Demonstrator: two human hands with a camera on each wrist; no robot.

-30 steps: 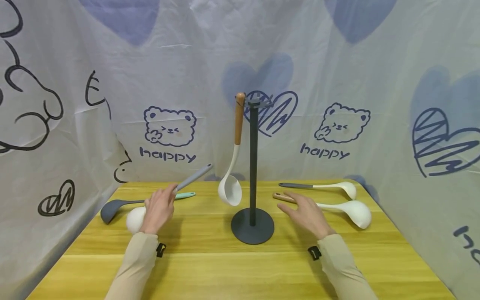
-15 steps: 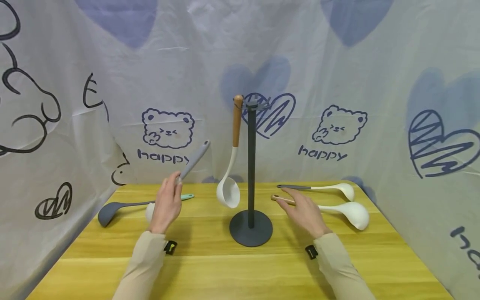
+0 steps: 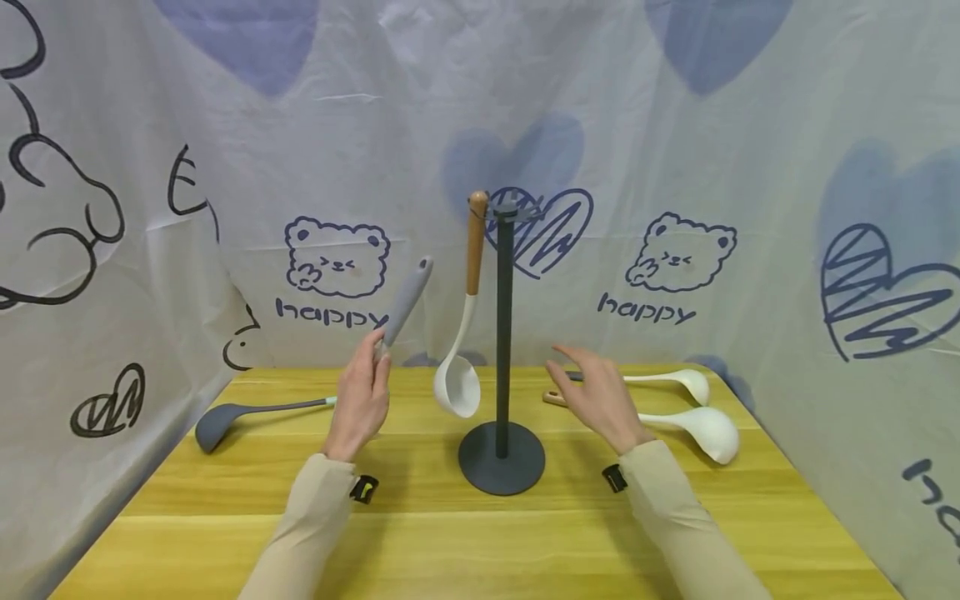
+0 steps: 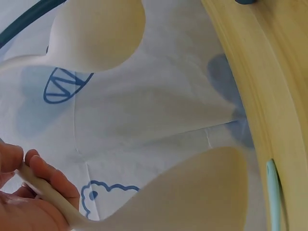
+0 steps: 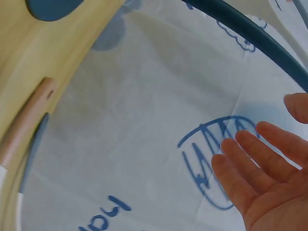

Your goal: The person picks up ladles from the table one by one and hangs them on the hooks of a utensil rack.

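The grey-handled ladle point(image 3: 408, 302) has moved up and closer to the black stand point(image 3: 505, 333), the left hand point(image 3: 362, 404) gripping it above the bench point(image 3: 420, 542), apart from the stand. The right hand point(image 3: 602, 400) has risen, fingers extended, grip empty. Work appears mid-transfer.

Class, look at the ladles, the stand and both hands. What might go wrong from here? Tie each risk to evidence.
The light-grey-handled ladle in the left hand slants close to the wooden-handled ladle in the head view, so the two might bump.

Only that wooden-handled ladle hangs on the dark stand, off to one side, so a knock could perhaps unbalance it.
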